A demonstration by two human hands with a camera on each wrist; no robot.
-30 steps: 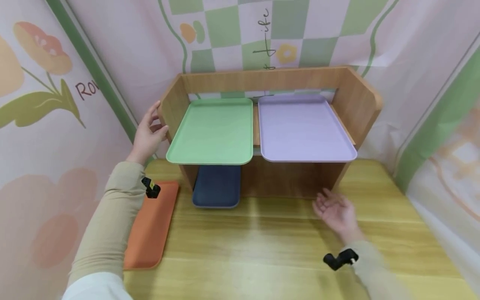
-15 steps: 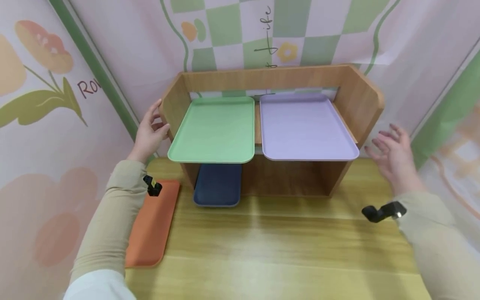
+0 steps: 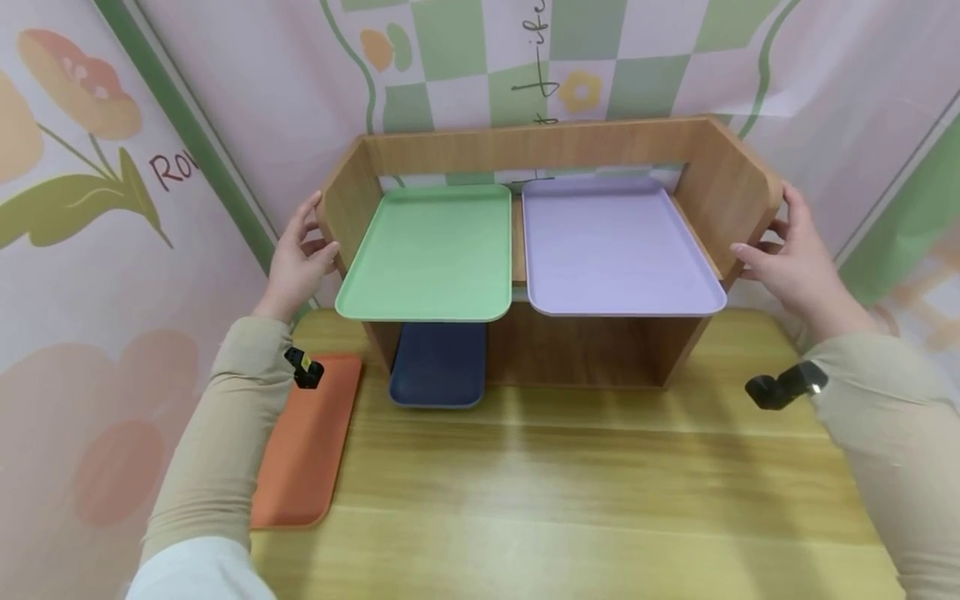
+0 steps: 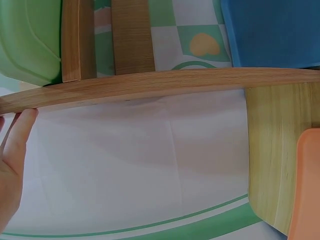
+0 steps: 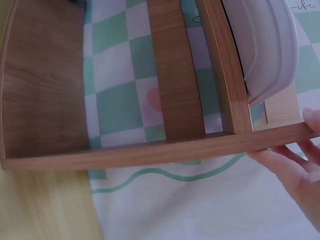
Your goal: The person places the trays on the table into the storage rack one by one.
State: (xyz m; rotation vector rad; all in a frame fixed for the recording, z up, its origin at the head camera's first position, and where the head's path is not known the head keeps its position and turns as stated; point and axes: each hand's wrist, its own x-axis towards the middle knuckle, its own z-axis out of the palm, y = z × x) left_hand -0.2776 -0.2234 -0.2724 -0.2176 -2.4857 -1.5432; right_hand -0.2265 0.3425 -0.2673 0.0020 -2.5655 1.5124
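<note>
A two-level wooden desktop shelf (image 3: 540, 148) stands on the table between my hands. My left hand (image 3: 295, 268) holds its left side panel, thumb at the front edge and fingers at the upper edge. On the opposite side my right hand (image 3: 801, 265) holds the right side panel (image 5: 140, 157), thumb near the front edge and fingertips at the upper rim. A green tray (image 3: 431, 250) and a lilac tray (image 3: 618, 250) lie side by side on the upper board, their fronts jutting past it. A dark blue tray (image 3: 438, 367) lies in the lower left compartment, sticking out in front.
An orange tray (image 3: 311, 450) lies on the wood-grain table (image 3: 525, 492) to the left, under my left forearm. Patterned curtains (image 3: 480, 75) hang close behind the shelf and along both sides. Each wrist carries a small black camera.
My right hand has moved from in front of the shelf's lower right, out to the right and up, onto the right side panel. My left hand stays on the left panel.
</note>
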